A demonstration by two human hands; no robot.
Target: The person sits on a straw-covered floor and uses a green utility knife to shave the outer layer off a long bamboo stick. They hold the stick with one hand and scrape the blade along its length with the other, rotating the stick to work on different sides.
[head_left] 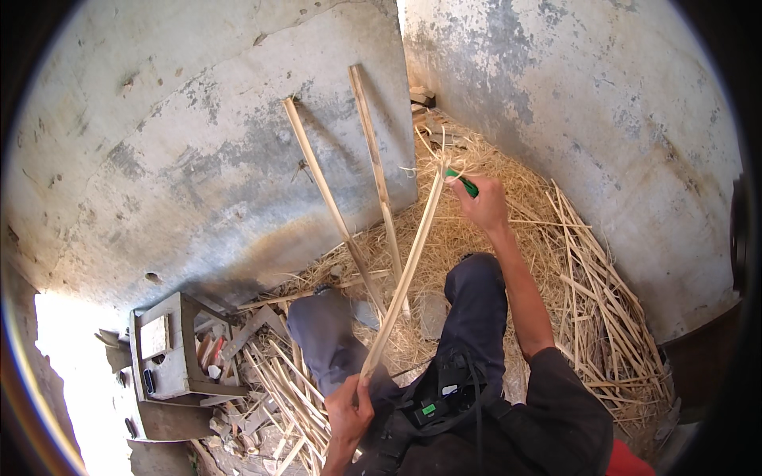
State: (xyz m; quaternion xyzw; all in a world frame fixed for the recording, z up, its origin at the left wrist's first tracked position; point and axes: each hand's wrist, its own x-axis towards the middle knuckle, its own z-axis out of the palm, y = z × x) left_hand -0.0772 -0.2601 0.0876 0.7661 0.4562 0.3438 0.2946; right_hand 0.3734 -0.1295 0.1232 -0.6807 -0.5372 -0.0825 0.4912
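Note:
A long pale wooden strip [410, 270] slants up and away from me above my legs. My left hand [347, 411] is closed around its near end. At the far end, my right hand [484, 200] grips a green-handled tool [463, 184] against the strip. Thin curled shavings [444, 159] cluster there. The tool's working edge is too small and too covered to make out.
Two wooden strips [321, 178] lean on the left wall [198, 151]. A worn wooden box [186, 349] with odds and ends stands at lower left, beside a pile of strips [274, 389]. More strips [607, 317] lie at right. Shavings [508, 190] cover the floor.

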